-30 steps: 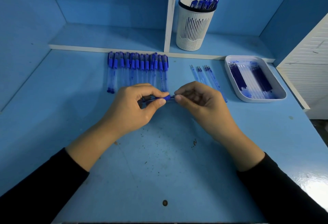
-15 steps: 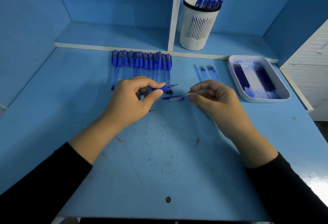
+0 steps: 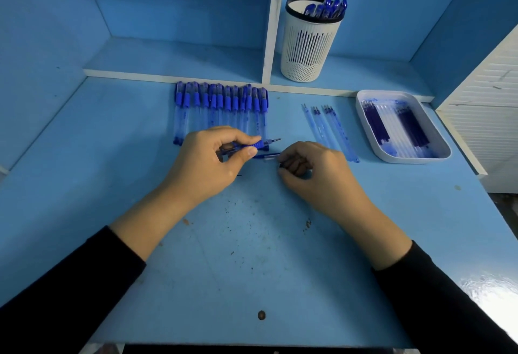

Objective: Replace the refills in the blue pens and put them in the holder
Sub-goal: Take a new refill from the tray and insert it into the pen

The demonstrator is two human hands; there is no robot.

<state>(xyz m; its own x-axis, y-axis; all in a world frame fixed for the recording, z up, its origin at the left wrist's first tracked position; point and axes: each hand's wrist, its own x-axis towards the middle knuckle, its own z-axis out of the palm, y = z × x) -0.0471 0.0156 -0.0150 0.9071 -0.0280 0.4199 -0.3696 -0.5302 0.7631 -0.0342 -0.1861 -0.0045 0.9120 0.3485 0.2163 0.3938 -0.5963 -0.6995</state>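
Fingers of the left hand [image 3: 213, 163] pinch one uncapped blue pen [image 3: 252, 146]. Its long axis runs sideways, tip toward the right hand [image 3: 316, 168], whose curled fingers may or may not grip something. One pen cap [image 3: 267, 156] lies between. Beyond: roughly twelve capped pens [image 3: 221, 101], about five loose refills [image 3: 328, 129], one refill tray [image 3: 361, 101], one holder [image 3: 308, 45].

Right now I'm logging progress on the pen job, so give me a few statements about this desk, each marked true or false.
1. The left hand grips a pen. True.
2. The holder is empty. False: blue pens stick out of it.
3. The tray holds refills. True.
4. The holder stands on the table beside the tray. False: it stands on the shelf behind.
5. The row of pens lies right of the tray. False: it lies left of it.
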